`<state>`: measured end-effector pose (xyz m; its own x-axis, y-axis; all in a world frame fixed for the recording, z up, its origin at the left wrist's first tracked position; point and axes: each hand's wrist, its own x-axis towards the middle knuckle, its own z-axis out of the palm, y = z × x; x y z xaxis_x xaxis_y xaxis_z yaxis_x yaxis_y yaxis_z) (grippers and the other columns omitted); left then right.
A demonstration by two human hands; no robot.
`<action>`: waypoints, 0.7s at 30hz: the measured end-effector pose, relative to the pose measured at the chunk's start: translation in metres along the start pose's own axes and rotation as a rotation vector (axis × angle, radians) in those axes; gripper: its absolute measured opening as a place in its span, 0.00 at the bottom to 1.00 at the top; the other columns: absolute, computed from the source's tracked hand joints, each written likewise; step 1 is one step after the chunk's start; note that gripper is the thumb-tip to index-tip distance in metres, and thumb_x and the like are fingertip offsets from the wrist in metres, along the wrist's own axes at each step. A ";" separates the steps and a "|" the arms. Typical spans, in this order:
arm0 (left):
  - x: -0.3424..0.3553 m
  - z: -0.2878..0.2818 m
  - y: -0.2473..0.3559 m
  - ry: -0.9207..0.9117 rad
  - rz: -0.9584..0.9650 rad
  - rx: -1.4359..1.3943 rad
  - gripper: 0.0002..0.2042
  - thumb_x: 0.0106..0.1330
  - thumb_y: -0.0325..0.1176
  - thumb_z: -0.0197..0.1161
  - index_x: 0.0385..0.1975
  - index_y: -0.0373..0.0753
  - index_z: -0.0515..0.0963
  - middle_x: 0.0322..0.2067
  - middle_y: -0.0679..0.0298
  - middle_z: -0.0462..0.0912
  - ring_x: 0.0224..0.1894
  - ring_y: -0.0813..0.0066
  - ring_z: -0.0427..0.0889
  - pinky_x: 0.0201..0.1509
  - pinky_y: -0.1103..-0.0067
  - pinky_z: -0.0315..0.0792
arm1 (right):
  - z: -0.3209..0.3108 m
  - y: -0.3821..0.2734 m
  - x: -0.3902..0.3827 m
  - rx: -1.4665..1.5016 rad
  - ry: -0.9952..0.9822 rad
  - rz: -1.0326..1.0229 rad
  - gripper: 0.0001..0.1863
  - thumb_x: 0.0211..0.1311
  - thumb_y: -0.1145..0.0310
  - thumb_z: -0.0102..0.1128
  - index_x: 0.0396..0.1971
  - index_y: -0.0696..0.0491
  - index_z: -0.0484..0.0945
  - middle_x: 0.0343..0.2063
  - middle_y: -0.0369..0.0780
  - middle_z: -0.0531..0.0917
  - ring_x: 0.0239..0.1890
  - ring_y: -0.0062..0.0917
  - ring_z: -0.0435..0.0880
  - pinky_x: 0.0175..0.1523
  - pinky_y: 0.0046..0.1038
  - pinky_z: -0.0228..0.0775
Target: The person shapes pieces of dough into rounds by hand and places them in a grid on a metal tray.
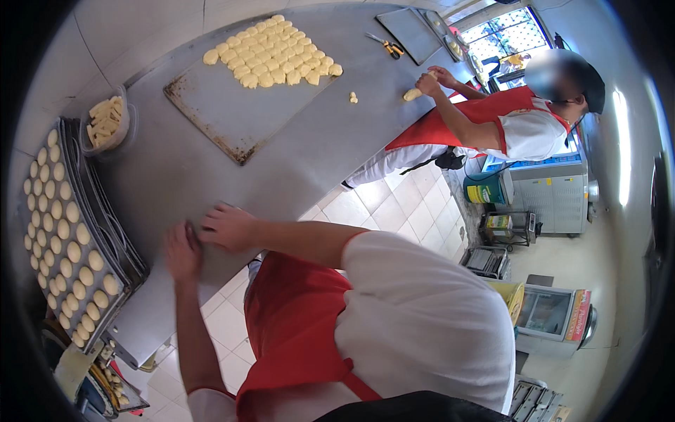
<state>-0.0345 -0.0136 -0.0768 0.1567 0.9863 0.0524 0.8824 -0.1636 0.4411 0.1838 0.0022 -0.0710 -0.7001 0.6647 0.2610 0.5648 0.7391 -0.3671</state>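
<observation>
My left hand [183,252] is over the near end of the grey metal table [169,176], its fingers curled and slightly blurred. Beside it, my right hand [228,226] bends down onto the tabletop near its edge, fingers closed. Whatever is under or inside either hand is hidden. Left of my hands stands a stack of dark trays [105,235]. Rows of round pale dough balls [65,228] cover the top tray. Farther up the table, a worn baking tray [211,119] lies partly under many cut dough pieces [274,56] packed close together.
A clear plastic tub [109,119] of dough strips stands by the wall. A co-worker in a red apron [478,119] handles a dough roll [411,93]. Orange-handled pliers [388,46], small dough bits [353,97] and a dark tray [410,34] lie farther along.
</observation>
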 end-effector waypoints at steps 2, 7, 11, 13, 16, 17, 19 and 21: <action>0.019 -0.010 -0.022 -0.140 -0.098 -0.150 0.13 0.78 0.36 0.58 0.56 0.40 0.80 0.45 0.50 0.85 0.49 0.43 0.82 0.58 0.54 0.74 | 0.003 0.027 0.036 -0.049 -0.075 -0.001 0.15 0.59 0.60 0.67 0.44 0.45 0.79 0.41 0.37 0.80 0.50 0.34 0.79 0.57 0.43 0.69; -0.065 -0.009 -0.048 0.164 0.041 -0.048 0.11 0.76 0.31 0.59 0.53 0.36 0.82 0.48 0.46 0.85 0.51 0.40 0.81 0.58 0.54 0.72 | 0.006 0.109 -0.039 -0.225 0.061 -0.061 0.17 0.59 0.59 0.68 0.48 0.44 0.80 0.40 0.36 0.82 0.50 0.33 0.80 0.59 0.41 0.69; -0.047 0.010 0.004 0.106 0.114 -0.060 0.11 0.75 0.30 0.61 0.53 0.39 0.82 0.46 0.50 0.85 0.51 0.46 0.82 0.59 0.55 0.72 | -0.007 0.021 -0.060 0.120 0.096 -0.026 0.15 0.61 0.59 0.66 0.47 0.44 0.81 0.36 0.36 0.81 0.45 0.33 0.80 0.56 0.40 0.69; -0.005 0.006 0.018 0.081 0.182 0.071 0.11 0.74 0.30 0.61 0.53 0.39 0.82 0.46 0.52 0.86 0.49 0.48 0.82 0.60 0.53 0.71 | -0.007 0.022 -0.009 0.024 -0.040 -0.049 0.21 0.61 0.58 0.68 0.53 0.43 0.80 0.38 0.35 0.81 0.47 0.32 0.79 0.56 0.40 0.69; 0.022 -0.008 -0.011 0.083 0.046 -0.081 0.10 0.74 0.30 0.61 0.51 0.40 0.83 0.43 0.53 0.86 0.47 0.48 0.82 0.58 0.53 0.72 | -0.002 0.073 0.020 -0.020 -0.080 -0.076 0.23 0.61 0.58 0.68 0.56 0.42 0.79 0.40 0.34 0.81 0.49 0.31 0.78 0.56 0.39 0.69; 0.012 -0.004 -0.016 0.128 0.001 -0.070 0.10 0.74 0.30 0.61 0.51 0.40 0.83 0.42 0.53 0.86 0.47 0.48 0.82 0.57 0.54 0.73 | -0.007 0.087 0.022 -0.019 -0.069 -0.090 0.23 0.61 0.58 0.68 0.56 0.42 0.79 0.40 0.33 0.81 0.49 0.30 0.78 0.57 0.39 0.69; -0.019 0.000 -0.024 0.209 -0.047 -0.053 0.10 0.74 0.30 0.61 0.50 0.40 0.83 0.41 0.53 0.86 0.46 0.48 0.83 0.55 0.55 0.74 | 0.005 0.108 -0.030 -0.169 -0.009 -0.082 0.20 0.59 0.58 0.68 0.52 0.43 0.80 0.40 0.33 0.81 0.50 0.30 0.78 0.56 0.39 0.69; -0.062 0.018 -0.013 0.200 -0.035 -0.085 0.10 0.74 0.29 0.61 0.51 0.39 0.83 0.41 0.52 0.85 0.45 0.48 0.83 0.54 0.56 0.74 | -0.006 0.098 -0.064 -0.176 0.040 -0.098 0.19 0.58 0.59 0.69 0.49 0.43 0.80 0.40 0.32 0.80 0.50 0.29 0.78 0.56 0.40 0.69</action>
<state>-0.0471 -0.0730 -0.1021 0.0281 0.9775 0.2090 0.8439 -0.1353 0.5192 0.2865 0.0323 -0.1186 -0.7393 0.5903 0.3240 0.5653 0.8056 -0.1777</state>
